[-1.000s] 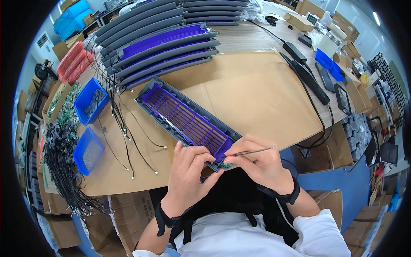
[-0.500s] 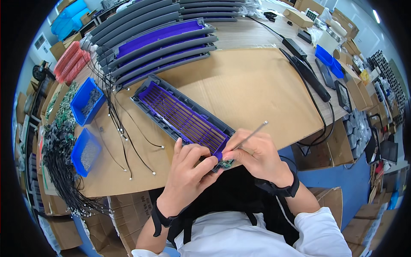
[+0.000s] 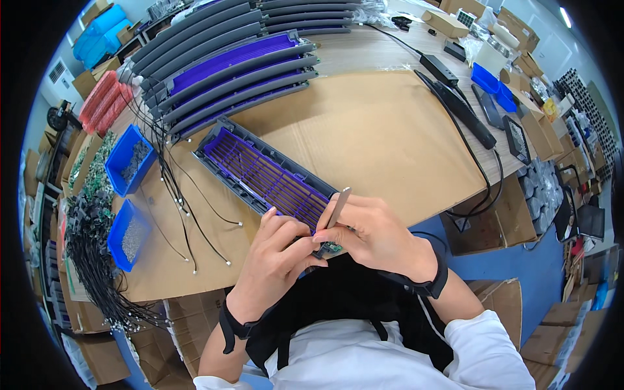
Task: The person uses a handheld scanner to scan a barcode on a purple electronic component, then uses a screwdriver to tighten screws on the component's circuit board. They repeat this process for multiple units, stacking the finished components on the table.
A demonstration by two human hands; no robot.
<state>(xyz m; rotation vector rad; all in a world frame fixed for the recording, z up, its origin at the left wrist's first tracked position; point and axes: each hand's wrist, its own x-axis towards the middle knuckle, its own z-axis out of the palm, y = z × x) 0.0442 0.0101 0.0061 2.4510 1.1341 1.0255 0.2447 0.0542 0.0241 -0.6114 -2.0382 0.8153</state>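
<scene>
A long dark grey panel (image 3: 214, 161) with a purple slatted grille (image 3: 273, 183) lies slanted on the cardboard, its near end at the table's front edge. My left hand (image 3: 276, 260) is closed round that near end, thumb and fingertips at its corner. Between the thumb and fingers of my right hand (image 3: 380, 237) is a slim pair of metal tweezers (image 3: 338, 207), held steeply with the flat end up. A sliver of green circuit board (image 3: 333, 247) shows under my right fingers. The tweezers' tips are hidden by my hands.
Stacked grey and purple panels (image 3: 227, 71) stand at the far left. Two blue bins (image 3: 130, 159) of small parts sit at left, beside loose black cables (image 3: 188, 214) and a cable bundle (image 3: 97, 260). At right lie a black corded tool (image 3: 471, 120) and a blue tray (image 3: 493, 84).
The tweezers have swung from a rightward slant to nearly upright as my right hand turned. Both hands and the panel appear slightly further left in view.
</scene>
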